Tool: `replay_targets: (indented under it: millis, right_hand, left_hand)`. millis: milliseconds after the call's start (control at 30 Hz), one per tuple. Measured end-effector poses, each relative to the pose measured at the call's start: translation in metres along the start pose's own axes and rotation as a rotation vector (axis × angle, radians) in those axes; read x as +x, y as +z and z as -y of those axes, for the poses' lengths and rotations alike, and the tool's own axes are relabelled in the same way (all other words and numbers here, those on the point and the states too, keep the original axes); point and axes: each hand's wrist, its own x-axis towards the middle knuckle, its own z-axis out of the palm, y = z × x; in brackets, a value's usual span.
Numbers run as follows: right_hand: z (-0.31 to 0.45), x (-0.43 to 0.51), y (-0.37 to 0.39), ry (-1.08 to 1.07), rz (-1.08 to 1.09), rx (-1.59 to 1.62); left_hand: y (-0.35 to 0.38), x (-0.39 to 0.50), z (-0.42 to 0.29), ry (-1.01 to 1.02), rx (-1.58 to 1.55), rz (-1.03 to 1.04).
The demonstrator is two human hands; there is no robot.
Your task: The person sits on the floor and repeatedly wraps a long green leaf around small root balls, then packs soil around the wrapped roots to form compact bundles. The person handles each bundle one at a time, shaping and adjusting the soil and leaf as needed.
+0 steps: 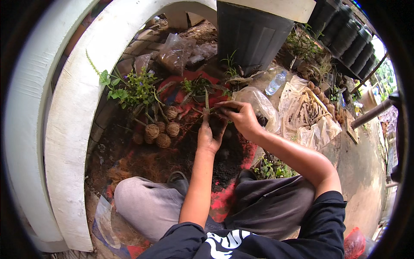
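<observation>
Near the middle, my left hand (208,132) is soiled and holds a narrow green leafy cutting (207,100) upright between thumb and fingers. From the right, my right hand (241,116) reaches to the same spot, fingertips bent close to the plant's base; whether they pinch a part of it cannot be told. Dark soil (223,168) lies on a red sheet (218,204) below both hands. To the left rest several fibre-wrapped balls (163,140) with stems, beside a flowering leafy plant (139,85). Brown loose fibre (136,168) is spread nearer my knee.
A large dark planter (252,35) stands beyond my hands. White curved panels (74,97) rise at left. On the right are an open clear plastic bag (258,100), a plastic bottle (276,83), a pale sack (300,106) and a low green plant (275,168). Black pots (346,32) stand at upper right.
</observation>
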Motion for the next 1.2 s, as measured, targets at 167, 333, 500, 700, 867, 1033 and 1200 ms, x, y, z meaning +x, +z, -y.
replay_targets:
  millis: [167, 333, 500, 700, 867, 1033, 1200]
  right_hand:
    - [0.001, -0.013, 0.017, -0.631, 0.198, -0.697]
    - [-0.002, -0.022, 0.017, -0.751, 0.250, -0.837]
    - [-0.001, -0.019, 0.011, -0.853, 0.132, -1.096]
    - [0.002, -0.021, 0.011, -0.840, 0.130, -1.095]
    - [0.011, -0.018, 0.013, -0.561, 0.129, -0.626]
    - [0.009, -0.012, 0.020, -0.101, 0.152, 0.263]
    - [0.000, -0.015, 0.030, -0.069, 0.192, 0.292]
  left_hand:
    - [-0.012, 0.004, 0.008, -0.029, -0.242, 0.204]
    - [-0.010, 0.003, -0.006, -0.189, -0.436, 0.262]
    - [0.005, -0.006, -0.012, -0.067, -0.226, 0.115]
    - [0.005, -0.008, -0.009, -0.041, -0.209, 0.115]
    - [0.014, -0.010, -0.013, 0.080, -0.119, 0.035]
    - [0.025, -0.020, -0.014, 0.153, 0.059, 0.136]
    - [0.028, -0.024, -0.008, 0.236, 0.106, 0.154]
